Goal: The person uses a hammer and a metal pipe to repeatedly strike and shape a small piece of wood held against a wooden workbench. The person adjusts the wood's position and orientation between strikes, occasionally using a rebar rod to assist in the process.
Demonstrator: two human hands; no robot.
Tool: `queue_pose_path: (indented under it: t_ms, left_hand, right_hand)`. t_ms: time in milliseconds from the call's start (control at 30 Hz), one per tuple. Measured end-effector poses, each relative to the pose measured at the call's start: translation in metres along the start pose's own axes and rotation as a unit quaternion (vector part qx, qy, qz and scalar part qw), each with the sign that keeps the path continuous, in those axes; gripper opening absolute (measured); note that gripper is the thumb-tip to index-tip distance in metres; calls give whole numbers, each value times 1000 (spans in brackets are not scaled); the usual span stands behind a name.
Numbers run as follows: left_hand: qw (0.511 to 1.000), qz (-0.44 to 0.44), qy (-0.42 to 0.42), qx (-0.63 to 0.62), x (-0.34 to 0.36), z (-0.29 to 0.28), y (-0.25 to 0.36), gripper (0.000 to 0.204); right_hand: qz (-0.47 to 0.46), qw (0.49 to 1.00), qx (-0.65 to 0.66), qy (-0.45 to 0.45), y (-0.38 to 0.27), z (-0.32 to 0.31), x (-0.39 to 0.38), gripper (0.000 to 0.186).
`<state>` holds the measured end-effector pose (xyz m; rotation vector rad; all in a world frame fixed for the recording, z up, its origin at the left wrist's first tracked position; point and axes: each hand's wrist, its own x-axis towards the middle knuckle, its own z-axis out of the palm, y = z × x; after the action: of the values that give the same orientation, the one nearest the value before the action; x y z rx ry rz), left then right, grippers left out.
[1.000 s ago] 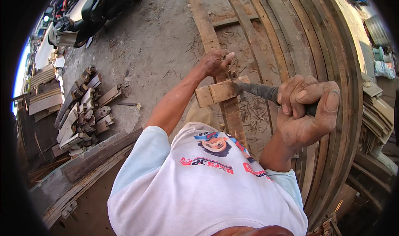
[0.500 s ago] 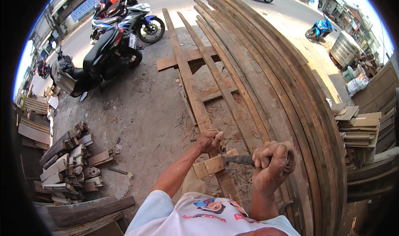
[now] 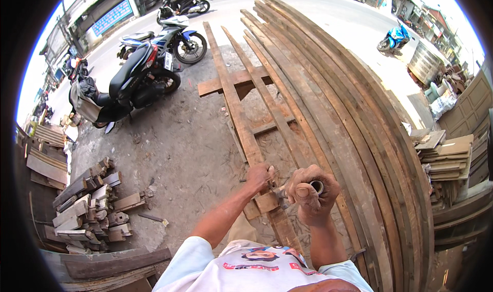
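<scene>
My left hand is closed over a long wooden plank, its fingers curled around the far side of a small wooden block. My right hand grips a hammer by its dark handle, whose hollow round end points up toward me. The hammer's metal head sits against the wooden block, which lies across the plank. Part of the head is hidden by my right hand. Another flat wood piece shows beside the block on its left.
Long beams lie side by side on the right. A crosswise wooden support holds up the planks. Offcuts are piled at left. Parked motorbikes stand beyond, near the road. Bent nails litter the ground; stacked boards lie at right.
My right hand has moved left and tipped the hammer handle from lying sideways to pointing up. The left hand stays near the block. A rider on the road has come further into view.
</scene>
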<state>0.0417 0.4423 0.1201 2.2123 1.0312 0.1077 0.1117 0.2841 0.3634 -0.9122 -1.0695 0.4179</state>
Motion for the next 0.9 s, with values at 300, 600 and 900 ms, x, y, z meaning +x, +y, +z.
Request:
queue_pose_path:
  t_ms: [300, 600, 900]
  left_hand:
    - [994, 26, 104, -29, -3, 12, -17, 61]
    - [996, -19, 53, -68, -12, -6, 1, 61]
    - [986, -28, 104, -131, -19, 6, -20, 62]
  right_hand:
    - [6, 984, -57, 167, 8, 14, 1, 29]
    - [-35, 981, -119, 148, 2, 13, -29, 25]
    - [-103, 986, -51, 122, -52, -21, -131, 39]
